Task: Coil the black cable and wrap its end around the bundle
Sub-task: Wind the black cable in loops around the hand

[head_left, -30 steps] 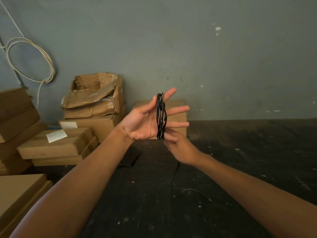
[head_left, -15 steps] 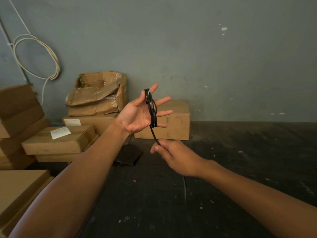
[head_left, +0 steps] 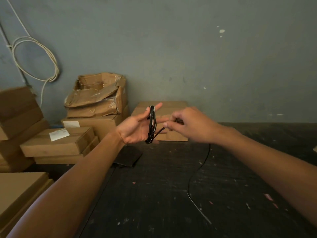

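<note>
The black cable [head_left: 152,124] is wound in several loops around the spread fingers of my left hand [head_left: 137,128], held palm up above the dark table. A short taut strand runs from the bottom of the coil up to my right hand [head_left: 190,125], which pinches it just right of the coil. The loose tail of the cable [head_left: 197,170] drops from under my right hand and trails across the table toward me.
The dark scuffed table [head_left: 171,194] fills the foreground. Cardboard boxes [head_left: 56,141] are stacked at the left, one torn box [head_left: 96,95] on top, another box [head_left: 164,109] behind my hands. A white cable coil [head_left: 34,59] hangs on the grey wall. A flat dark object [head_left: 128,158] lies under my left wrist.
My right hand has risen from below the coil to its right side, pulling the strand up and across. More loose tail now shows on the table.
</note>
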Motion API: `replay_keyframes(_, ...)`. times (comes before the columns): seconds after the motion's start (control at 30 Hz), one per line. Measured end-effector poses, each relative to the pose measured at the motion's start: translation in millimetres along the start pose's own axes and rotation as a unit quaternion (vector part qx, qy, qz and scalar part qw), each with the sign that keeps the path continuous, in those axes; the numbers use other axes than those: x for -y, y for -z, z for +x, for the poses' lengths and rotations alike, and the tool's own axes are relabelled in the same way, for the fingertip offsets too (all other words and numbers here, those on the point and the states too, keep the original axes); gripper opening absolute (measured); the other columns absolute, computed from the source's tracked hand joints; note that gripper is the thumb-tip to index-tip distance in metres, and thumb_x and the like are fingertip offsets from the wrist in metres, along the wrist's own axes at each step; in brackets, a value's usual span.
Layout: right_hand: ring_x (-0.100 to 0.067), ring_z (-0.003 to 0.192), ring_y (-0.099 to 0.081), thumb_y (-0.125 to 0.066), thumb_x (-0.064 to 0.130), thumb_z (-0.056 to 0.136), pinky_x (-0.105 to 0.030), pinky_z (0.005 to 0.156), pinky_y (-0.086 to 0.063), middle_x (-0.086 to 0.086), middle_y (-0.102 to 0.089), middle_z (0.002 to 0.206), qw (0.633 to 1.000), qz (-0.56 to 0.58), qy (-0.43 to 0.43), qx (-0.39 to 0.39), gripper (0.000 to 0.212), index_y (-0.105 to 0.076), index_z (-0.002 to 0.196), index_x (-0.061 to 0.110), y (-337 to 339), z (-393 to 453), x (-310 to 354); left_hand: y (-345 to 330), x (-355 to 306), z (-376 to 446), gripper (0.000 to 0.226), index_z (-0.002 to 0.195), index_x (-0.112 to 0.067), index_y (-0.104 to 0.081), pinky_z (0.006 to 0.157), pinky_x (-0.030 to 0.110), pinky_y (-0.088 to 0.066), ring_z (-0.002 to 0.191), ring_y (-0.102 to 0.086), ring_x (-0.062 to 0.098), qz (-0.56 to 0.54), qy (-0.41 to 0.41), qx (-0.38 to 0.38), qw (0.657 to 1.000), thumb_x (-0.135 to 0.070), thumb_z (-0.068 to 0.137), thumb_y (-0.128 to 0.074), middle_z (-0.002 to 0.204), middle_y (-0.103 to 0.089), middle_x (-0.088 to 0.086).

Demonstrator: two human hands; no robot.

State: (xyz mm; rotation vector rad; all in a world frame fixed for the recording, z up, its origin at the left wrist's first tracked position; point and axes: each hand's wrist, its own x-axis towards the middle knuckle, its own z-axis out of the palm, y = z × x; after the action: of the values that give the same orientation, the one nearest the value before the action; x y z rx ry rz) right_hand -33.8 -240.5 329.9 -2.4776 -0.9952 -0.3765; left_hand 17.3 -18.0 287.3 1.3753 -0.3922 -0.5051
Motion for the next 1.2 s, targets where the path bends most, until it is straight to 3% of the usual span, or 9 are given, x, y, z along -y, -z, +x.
replay_keyframes(0.13, -0.006, 0.054, -0.045, -0.062, 0.037, 0.091, -0.027, 0.052, -0.029, 0.017, -0.049, 0.059, 0.997, -0.072, 0.018, 0.021, 0.011, -0.064, 0.089, 0.027, 32.8, 11.0, -0.9, -5.4, 8.8, -5.9, 0.046, 0.142, -0.049, -0.042, 0.108, 0.074, -0.020, 0.134, -0.048, 0.036, 0.056, 0.061, 0.039, 0.996, -0.052, 0.097, -0.033, 0.147, -0.051, 0.003)
replay_keyframes(0.3, -0.013, 0.078, -0.056, -0.059, 0.038, 0.092, -0.030, 0.062, -0.036, 0.013, -0.062, 0.080, 0.988, -0.147, 0.041, -0.002, 0.014, -0.066, 0.096, 0.027, 52.4, 19.0, -7.2, -19.3, 10.8, -11.3, 0.047, 0.142, -0.051, -0.040, 0.111, 0.073, -0.016, 0.138, -0.042, 0.035, 0.087, 0.104, 0.096, 0.986, -0.053, 0.096, -0.035, 0.151, -0.047, 0.003)
replay_keyframes(0.43, -0.016, 0.087, -0.058, -0.058, 0.039, 0.092, -0.035, 0.071, -0.046, 0.009, -0.067, 0.093, 0.990, -0.129, 0.051, -0.019, 0.016, -0.067, 0.095, 0.026, 49.3, 21.7, -19.7, -30.1, 5.9, -16.7, 0.051, 0.145, -0.049, -0.036, 0.110, 0.073, -0.018, 0.139, -0.040, 0.037, 0.100, 0.115, 0.136, 0.979, -0.053, 0.094, -0.038, 0.153, -0.044, 0.006)
replay_keyframes(0.57, -0.012, 0.084, -0.057, -0.059, 0.033, 0.093, -0.036, 0.074, -0.047, 0.013, -0.062, 0.087, 0.995, -0.077, 0.052, -0.020, 0.014, -0.069, 0.093, 0.023, 40.9, 22.7, -34.9, -38.2, 0.2, -20.7, 0.058, 0.147, -0.048, -0.034, 0.109, 0.072, -0.021, 0.141, -0.036, 0.040, 0.086, 0.127, 0.195, 0.969, -0.054, 0.091, -0.050, 0.156, -0.039, 0.010)
replay_keyframes(0.67, 0.001, 0.075, -0.057, -0.058, 0.024, 0.095, -0.027, 0.071, -0.044, 0.016, -0.062, 0.079, 0.999, 0.012, 0.051, -0.016, 0.014, -0.070, 0.095, 0.017, 25.0, 20.1, -46.0, -44.9, -4.5, -22.1, 0.065, 0.151, -0.044, -0.025, 0.107, 0.069, -0.028, 0.142, -0.031, 0.044, 0.050, 0.118, 0.243, 0.961, -0.051, 0.092, -0.052, 0.158, -0.032, 0.015)
replay_keyframes(0.8, -0.023, 0.074, -0.060, -0.053, 0.014, 0.097, -0.040, 0.069, -0.051, -0.010, -0.065, 0.082, 0.983, 0.186, 0.010, 0.002, 0.016, -0.067, 0.092, 0.010, -9.0, 11.4, -57.6, -52.6, -6.9, -21.2, 0.063, 0.153, -0.040, -0.022, 0.104, 0.069, -0.027, 0.143, -0.023, 0.049, 0.012, 0.092, 0.293, 0.952, -0.045, 0.096, -0.048, 0.159, -0.029, 0.017)
replay_keyframes(0.87, -0.020, 0.070, -0.058, -0.048, 0.013, 0.099, -0.035, 0.065, -0.052, -0.016, -0.062, 0.082, 0.968, 0.250, -0.011, 0.010, 0.019, -0.066, 0.100, 0.007, -24.6, 2.4, -58.0, -53.6, -5.9, -20.0, 0.060, 0.153, -0.039, -0.023, 0.104, 0.071, -0.024, 0.143, -0.021, 0.050, -0.006, 0.074, 0.307, 0.949, -0.044, 0.097, -0.045, 0.159, -0.027, 0.017)
replay_keyframes(1.0, -0.007, 0.072, -0.061, -0.045, 0.010, 0.101, -0.031, 0.068, -0.056, -0.003, -0.063, 0.085, 0.969, 0.240, -0.011, 0.048, 0.022, -0.061, 0.113, 0.002, -68.5, -15.5, -48.8, -52.6, -10.8, -16.2, 0.053, 0.151, -0.041, -0.027, 0.103, 0.073, -0.020, 0.142, -0.023, 0.047, -0.035, 0.017, 0.300, 0.953, -0.044, 0.099, -0.029, 0.158, -0.028, 0.017)
replay_keyframes(1.2, -0.015, 0.063, -0.052, -0.036, 0.027, 0.104, -0.042, 0.069, -0.053, 0.001, -0.049, 0.068, 0.948, 0.299, -0.067, 0.086, 0.023, -0.058, 0.111, 0.024, -106.3, -24.5, -25.0, -37.5, -18.1, -5.4, 0.051, 0.151, -0.041, -0.026, 0.103, 0.076, -0.017, 0.142, -0.018, 0.052, -0.086, -0.025, 0.251, 0.964, -0.046, 0.100, -0.027, 0.160, -0.021, 0.016)
